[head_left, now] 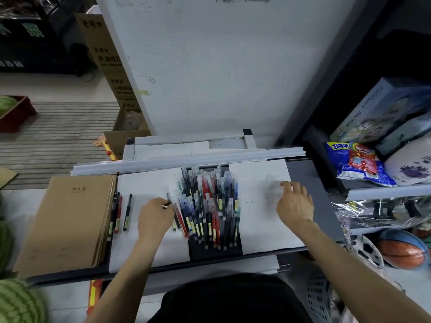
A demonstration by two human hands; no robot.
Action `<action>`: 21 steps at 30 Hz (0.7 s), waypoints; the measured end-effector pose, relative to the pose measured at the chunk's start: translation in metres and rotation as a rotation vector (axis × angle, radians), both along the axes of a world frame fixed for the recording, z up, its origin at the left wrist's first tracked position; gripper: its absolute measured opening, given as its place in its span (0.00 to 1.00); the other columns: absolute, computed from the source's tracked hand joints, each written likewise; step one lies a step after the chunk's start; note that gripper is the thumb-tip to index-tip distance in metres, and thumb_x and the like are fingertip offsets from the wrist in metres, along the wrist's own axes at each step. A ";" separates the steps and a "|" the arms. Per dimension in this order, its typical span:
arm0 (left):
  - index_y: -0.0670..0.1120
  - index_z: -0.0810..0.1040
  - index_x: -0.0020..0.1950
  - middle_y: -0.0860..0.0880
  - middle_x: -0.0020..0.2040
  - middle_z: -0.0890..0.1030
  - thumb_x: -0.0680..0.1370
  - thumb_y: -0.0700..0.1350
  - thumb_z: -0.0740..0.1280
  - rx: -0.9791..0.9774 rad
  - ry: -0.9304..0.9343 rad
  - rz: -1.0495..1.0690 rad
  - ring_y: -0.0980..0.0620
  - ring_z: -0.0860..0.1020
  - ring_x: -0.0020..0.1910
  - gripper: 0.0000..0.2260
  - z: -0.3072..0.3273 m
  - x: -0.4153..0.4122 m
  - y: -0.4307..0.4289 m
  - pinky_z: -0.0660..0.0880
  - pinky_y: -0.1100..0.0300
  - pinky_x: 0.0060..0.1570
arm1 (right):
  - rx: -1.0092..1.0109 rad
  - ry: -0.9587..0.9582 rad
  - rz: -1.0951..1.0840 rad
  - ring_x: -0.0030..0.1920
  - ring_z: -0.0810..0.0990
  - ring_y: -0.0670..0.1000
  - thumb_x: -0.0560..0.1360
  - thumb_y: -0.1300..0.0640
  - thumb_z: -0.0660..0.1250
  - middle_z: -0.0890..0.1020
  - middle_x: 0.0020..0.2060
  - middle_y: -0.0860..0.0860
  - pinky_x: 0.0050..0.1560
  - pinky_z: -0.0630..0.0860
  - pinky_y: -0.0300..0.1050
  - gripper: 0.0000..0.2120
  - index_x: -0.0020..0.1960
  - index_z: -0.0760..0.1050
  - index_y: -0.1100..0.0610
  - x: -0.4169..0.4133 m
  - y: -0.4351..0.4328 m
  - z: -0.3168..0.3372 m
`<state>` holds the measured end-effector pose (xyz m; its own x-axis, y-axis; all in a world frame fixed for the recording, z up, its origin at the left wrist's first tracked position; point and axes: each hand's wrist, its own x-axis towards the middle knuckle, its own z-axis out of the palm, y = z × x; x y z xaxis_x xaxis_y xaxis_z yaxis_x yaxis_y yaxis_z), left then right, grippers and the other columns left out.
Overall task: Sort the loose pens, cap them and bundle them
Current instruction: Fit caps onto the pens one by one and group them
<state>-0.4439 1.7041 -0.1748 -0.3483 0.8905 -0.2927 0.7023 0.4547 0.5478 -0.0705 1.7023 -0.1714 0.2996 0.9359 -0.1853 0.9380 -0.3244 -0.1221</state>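
**Pens mid-sort on the dark grey bench [310,180]**

Three separated pens [119,213] lie on white paper. The left hand [155,217] pinches a thin dark pen [168,198] beside the mixed coloured pen pile [210,206]. The right hand [295,206] hovers over the right sheet, too blurry to tell its grip.

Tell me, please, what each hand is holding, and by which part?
The left hand pinches a thin dark plastic pen by its near part. The right hand is blurred; whether its grip holds anything cannot be told.
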 end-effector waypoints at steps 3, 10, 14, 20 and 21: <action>0.45 0.83 0.61 0.49 0.42 0.81 0.80 0.49 0.71 -0.038 0.023 0.012 0.48 0.79 0.38 0.12 -0.010 -0.008 0.000 0.72 0.57 0.41 | -0.027 0.036 -0.026 0.68 0.71 0.61 0.79 0.64 0.63 0.72 0.69 0.58 0.66 0.73 0.56 0.24 0.75 0.67 0.58 0.012 0.003 -0.005; 0.45 0.82 0.62 0.44 0.51 0.86 0.79 0.50 0.73 -0.043 -0.049 0.011 0.47 0.80 0.43 0.15 -0.020 -0.002 -0.001 0.73 0.56 0.45 | 0.028 0.116 -0.063 0.65 0.75 0.60 0.80 0.68 0.62 0.78 0.64 0.59 0.60 0.78 0.57 0.19 0.69 0.71 0.60 0.016 0.005 -0.006; 0.46 0.81 0.64 0.45 0.53 0.86 0.80 0.55 0.71 -0.053 0.019 -0.014 0.48 0.78 0.44 0.17 -0.021 -0.006 -0.005 0.72 0.57 0.46 | 0.100 0.178 -0.060 0.60 0.79 0.61 0.81 0.67 0.62 0.78 0.62 0.59 0.56 0.80 0.57 0.18 0.70 0.73 0.60 0.011 0.000 -0.008; 0.43 0.80 0.67 0.43 0.58 0.85 0.81 0.46 0.67 0.011 0.063 -0.012 0.45 0.81 0.50 0.15 -0.012 -0.039 -0.008 0.74 0.55 0.49 | 0.197 0.426 0.008 0.46 0.79 0.49 0.80 0.66 0.66 0.79 0.55 0.53 0.53 0.74 0.39 0.14 0.65 0.80 0.60 -0.028 -0.021 -0.008; 0.43 0.80 0.66 0.43 0.58 0.84 0.81 0.44 0.66 0.034 0.106 -0.008 0.44 0.81 0.50 0.15 -0.009 -0.047 -0.008 0.74 0.53 0.50 | 0.203 0.465 0.021 0.45 0.79 0.48 0.80 0.65 0.67 0.79 0.53 0.51 0.52 0.73 0.37 0.13 0.64 0.80 0.59 -0.037 -0.026 -0.008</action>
